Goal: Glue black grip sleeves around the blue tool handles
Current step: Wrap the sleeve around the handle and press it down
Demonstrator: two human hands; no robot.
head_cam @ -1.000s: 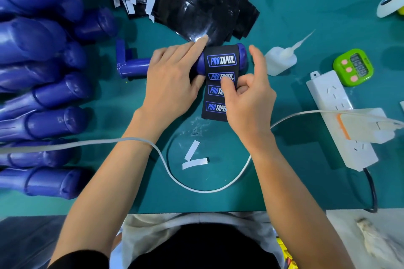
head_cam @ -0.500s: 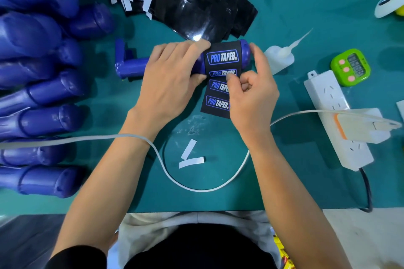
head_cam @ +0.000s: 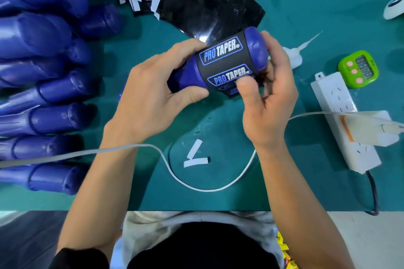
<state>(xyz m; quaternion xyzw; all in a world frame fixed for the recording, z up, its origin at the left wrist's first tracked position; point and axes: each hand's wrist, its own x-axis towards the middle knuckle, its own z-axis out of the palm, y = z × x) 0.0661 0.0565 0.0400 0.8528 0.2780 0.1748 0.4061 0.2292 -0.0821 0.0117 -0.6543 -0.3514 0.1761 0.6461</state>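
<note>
Desk [head_cam: 306, 2]: covered by a teal mat that fills most of the view, from the far edge to a straight near edge.
Near right: past the mat's edge, a pale, off-white strip of surface [head_cam: 367, 240].
Near left: past the mat's edge, a dark grey surface [head_cam: 28, 240], its material not clear.
Light: bright and even from above, with soft shadows on the mat and glare on glossy surfaces at the far middle.
Walls, windows: out of view.

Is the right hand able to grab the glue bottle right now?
Probably not right away. The right hand is wrapped around the blue handle, thumb pressing the black sleeve. The glue bottle lies on the mat just behind its fingers, nothing between, so letting go comes first.
</note>
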